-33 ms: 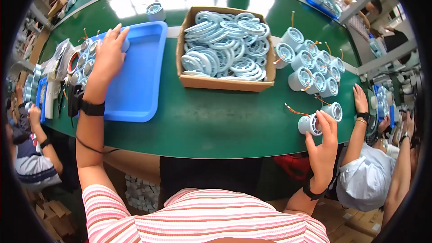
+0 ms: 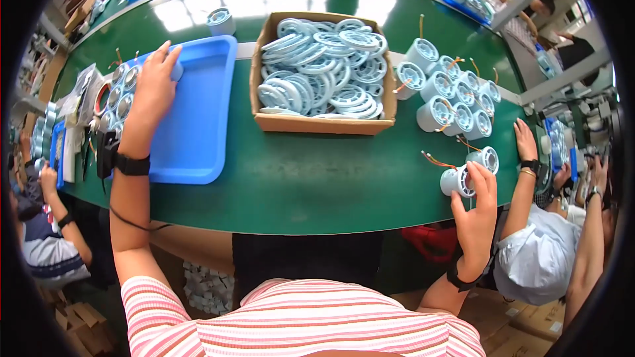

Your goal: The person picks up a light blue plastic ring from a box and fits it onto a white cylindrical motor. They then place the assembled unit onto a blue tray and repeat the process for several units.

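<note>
- Change since a moment ago is slight: the cardboard box (image 2: 321, 124) and most of the bench goods have slid a little leftward in view, which suggests a small head turn rather than goods being moved.
- Right hand (image 2: 476, 215), near and to the right of the box, is still closed with thumb and fingers on the rim of a light-blue cylindrical housing (image 2: 452, 184). That housing looks slightly farther from the box than before, so I judge it is being shifted in the grip, not let go.
- Wire leads (image 2: 438, 161) rise from that housing toward the box; a second housing (image 2: 488, 159) sits just behind it, farther right of the box.
- Left hand (image 2: 155, 86), to the left of the box, stays over the blue tray (image 2: 192, 155), its fingers curled beside a light-blue cylindrical part (image 2: 177, 71). The hand covers much of it, so I cannot tell whether it is gripped.
- Slotted light-blue discs (image 2: 324, 66) fill the box and look undisturbed, as does the housing cluster (image 2: 463, 96) to its right. Neither hand touches them, so the work seems centred on the two outer sides of the box.
</note>
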{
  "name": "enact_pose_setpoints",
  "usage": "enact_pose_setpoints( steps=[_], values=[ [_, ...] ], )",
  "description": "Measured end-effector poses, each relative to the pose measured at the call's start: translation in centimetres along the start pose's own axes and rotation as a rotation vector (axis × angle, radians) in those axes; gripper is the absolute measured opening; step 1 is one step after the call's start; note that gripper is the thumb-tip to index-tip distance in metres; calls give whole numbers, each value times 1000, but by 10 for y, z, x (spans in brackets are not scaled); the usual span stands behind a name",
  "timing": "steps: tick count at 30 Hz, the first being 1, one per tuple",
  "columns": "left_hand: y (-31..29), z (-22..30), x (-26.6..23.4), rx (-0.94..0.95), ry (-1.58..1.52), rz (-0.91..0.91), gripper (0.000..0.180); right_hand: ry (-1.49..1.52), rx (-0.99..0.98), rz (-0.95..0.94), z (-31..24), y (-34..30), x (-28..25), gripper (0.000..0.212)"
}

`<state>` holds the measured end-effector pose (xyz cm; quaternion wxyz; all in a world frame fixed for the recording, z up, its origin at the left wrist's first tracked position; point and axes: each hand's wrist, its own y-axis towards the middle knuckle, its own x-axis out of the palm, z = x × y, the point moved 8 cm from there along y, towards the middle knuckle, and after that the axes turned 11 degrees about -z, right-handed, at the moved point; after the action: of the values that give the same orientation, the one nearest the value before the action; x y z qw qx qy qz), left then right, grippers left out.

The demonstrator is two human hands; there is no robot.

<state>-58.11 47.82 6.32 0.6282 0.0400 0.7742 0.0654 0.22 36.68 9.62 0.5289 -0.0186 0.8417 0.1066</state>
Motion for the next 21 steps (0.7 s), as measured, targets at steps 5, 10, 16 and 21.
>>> enact_pose_setpoints(
  steps=[5,10,16,21],
  values=[
    [9,9,-3,33,-328,-34,75,-1,229,14,44,-20,-29,57],
    [5,-3,5,57,-317,-19,74,26,352,75,81,-21,-30,56],
    [-3,3,1,26,-436,20,68,35,246,335,64,-9,-29,63],
    [-5,2,2,16,-525,-1,67,-350,196,265,81,5,-9,64]
  ],
)
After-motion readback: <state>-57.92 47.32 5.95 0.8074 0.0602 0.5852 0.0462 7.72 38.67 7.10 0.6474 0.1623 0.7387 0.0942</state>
